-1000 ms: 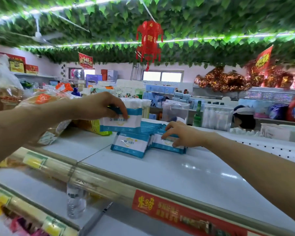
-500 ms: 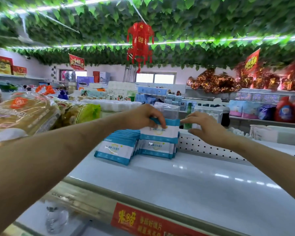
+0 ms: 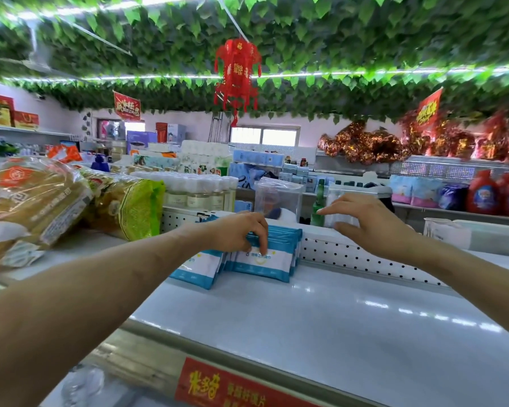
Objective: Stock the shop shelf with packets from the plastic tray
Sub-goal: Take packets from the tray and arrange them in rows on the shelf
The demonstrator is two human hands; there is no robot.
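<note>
A row of flat blue-and-white plastic packets (image 3: 262, 262) stands upright on the glossy white shelf (image 3: 306, 324), close to its back edge and against the white perforated back panel (image 3: 365, 258). The left hand (image 3: 238, 230) grips the row's front packets from above, its fingers curled over their top edges. The right hand (image 3: 370, 221) hovers above the back edge just beside the row, fingers spread and holding nothing. Toward the shelf's left end lie clear bags of bread (image 3: 27, 207).
</note>
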